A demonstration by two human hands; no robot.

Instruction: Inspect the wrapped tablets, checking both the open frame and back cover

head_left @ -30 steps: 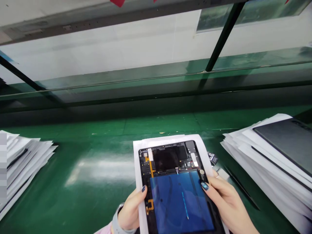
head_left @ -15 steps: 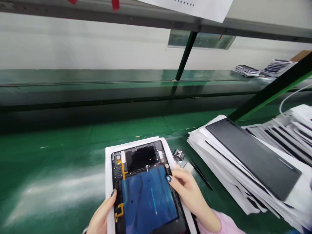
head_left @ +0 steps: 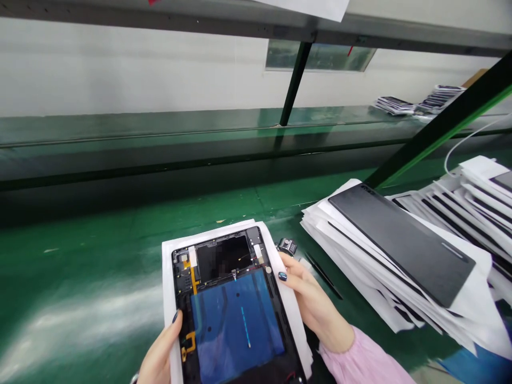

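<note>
An opened tablet lies face up on white paper sheets, its blue-covered battery, black panel and orange flex cables showing. My left hand grips the lower left edge, thumb on the tablet's border and fingers hidden underneath. On the right side, my right hand holds the paper edge beside the tablet, thumb on top and the other fingers behind. Just beyond that hand sit a small metallic object and dark tweezers on the green bench.
To the right, a dark tablet back cover tops a stack of papers. Further right are more layered stacks. A dark green post slants across the right side. A raised shelf runs along the back of the green bench.
My right thumb has moved off the tablet's blue battery area to the paper at its right edge. The view has shifted slightly, and my left hand keeps its hold.
</note>
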